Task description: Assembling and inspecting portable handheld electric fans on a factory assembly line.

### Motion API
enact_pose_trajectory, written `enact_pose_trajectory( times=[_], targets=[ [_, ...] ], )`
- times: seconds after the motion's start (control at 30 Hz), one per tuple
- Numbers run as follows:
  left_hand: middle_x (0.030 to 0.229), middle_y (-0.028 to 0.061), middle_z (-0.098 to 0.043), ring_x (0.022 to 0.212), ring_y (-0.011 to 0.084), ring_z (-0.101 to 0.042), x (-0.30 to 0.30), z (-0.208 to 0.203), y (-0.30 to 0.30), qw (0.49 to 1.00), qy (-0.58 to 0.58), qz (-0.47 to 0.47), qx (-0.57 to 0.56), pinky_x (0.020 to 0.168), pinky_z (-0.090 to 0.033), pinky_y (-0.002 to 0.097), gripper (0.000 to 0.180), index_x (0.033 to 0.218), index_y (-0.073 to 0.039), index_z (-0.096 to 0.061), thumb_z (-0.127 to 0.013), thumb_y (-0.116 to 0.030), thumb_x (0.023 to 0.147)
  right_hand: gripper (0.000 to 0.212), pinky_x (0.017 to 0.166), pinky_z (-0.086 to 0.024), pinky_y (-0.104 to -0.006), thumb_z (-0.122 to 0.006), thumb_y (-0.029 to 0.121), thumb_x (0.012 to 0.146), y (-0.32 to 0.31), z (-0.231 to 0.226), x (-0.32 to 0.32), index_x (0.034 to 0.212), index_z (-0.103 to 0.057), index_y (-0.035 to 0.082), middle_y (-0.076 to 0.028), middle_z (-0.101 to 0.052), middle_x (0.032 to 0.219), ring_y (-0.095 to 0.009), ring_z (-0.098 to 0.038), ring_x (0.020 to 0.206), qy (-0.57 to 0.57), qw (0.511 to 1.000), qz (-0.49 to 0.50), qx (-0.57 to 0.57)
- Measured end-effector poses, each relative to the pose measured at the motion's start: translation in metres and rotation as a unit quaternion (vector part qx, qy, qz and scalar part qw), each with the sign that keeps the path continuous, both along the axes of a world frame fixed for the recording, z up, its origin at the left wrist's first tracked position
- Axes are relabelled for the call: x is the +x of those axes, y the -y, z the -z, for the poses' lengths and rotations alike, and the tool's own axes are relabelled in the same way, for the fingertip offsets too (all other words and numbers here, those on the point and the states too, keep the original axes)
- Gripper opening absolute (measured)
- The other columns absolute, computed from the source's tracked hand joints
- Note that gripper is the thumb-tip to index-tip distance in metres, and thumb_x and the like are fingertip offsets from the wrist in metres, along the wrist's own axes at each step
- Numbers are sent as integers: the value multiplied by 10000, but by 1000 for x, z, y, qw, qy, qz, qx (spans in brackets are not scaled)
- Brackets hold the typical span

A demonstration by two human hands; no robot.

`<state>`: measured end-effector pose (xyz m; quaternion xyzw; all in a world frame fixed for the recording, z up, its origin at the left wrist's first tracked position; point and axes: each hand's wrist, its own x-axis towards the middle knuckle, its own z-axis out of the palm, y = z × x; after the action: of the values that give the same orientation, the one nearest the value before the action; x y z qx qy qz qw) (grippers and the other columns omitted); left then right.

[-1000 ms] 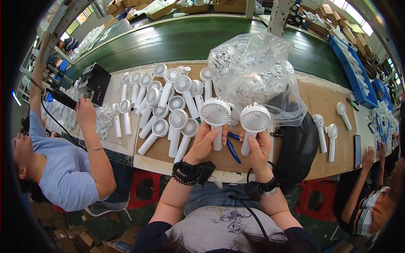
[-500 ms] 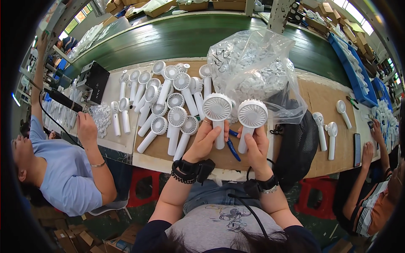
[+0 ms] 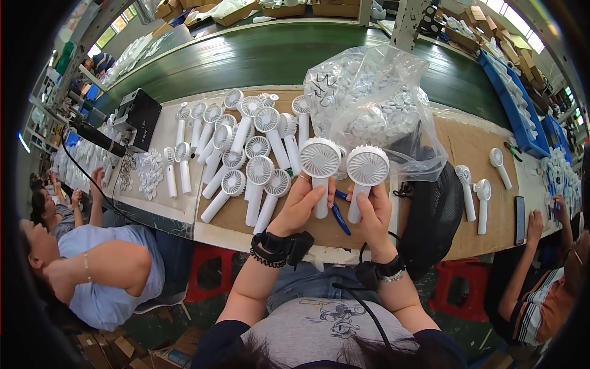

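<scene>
White handheld fans: one (image 3: 319,167) gripped by handle in left hand (image 3: 300,206), other (image 3: 365,175) in right hand (image 3: 372,212), both upright over cardboard bench (image 3: 473,147). Risk judged: heads knocking together, or handle slipping onto blue tool (image 3: 339,216) below.

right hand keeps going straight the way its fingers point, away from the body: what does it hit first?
Most likely the clear plastic bag of small white parts, just beyond the white handheld fan that the right hand holds upright. Depth is unclear, so the gap is uncertain.

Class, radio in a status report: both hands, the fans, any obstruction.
Left hand shut on white handheld fan. Right hand shut on second white fan. Blue pen lies beneath.
</scene>
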<state>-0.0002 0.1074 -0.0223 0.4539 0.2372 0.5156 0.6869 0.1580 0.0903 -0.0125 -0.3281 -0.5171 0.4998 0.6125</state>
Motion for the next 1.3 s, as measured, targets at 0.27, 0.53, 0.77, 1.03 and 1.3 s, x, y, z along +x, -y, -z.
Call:
enact_pose_trajectory(
  times=[0.27,0.53,0.77,1.03,1.3],
  targets=[
    [933,23,-481,820,85,-483,-1,-5,5,988,-136,-53,44,689,-433,235,381,1156,-43,-358,-533,-71,819,318,784,-392,-248,-406,77,858,5,1,-12,1160,-396,-21,-67,-514,955,-120,-496,845,-29,998,-49,-7],
    [1011,45,-518,906,101,-483,33,-26,30,961,-129,-200,142,778,-420,255,504,1141,-21,-428,-669,-133,713,400,891,-366,-306,-363,106,899,20,4,-7,1276,-267,13,-95,-410,1192,-184,-449,1046,-101,993,-58,-12],
    [1036,73,-546,911,117,-511,9,-25,58,955,-194,-200,100,802,-422,267,519,1107,3,-476,-707,-151,669,510,958,-293,-342,-347,80,886,38,-15,-41,1341,-123,35,-108,-336,1277,-241,-387,1139,-18,998,-58,10],
    [936,40,-566,846,117,-535,-75,-48,51,973,-144,-182,12,779,-434,274,470,1080,-31,-518,-711,-140,665,562,916,-337,-340,-393,-7,810,46,-35,-51,1324,-166,20,-145,-297,1292,-242,-420,1101,226,951,-150,152],
    [910,138,-607,873,226,-578,-232,-47,-12,736,-518,-435,21,766,-443,328,389,989,18,-547,-644,-181,669,503,792,-418,-299,-443,-15,792,49,-6,-3,1272,-301,25,-139,-416,1156,-182,-526,934,121,979,-137,86]
  ],
)
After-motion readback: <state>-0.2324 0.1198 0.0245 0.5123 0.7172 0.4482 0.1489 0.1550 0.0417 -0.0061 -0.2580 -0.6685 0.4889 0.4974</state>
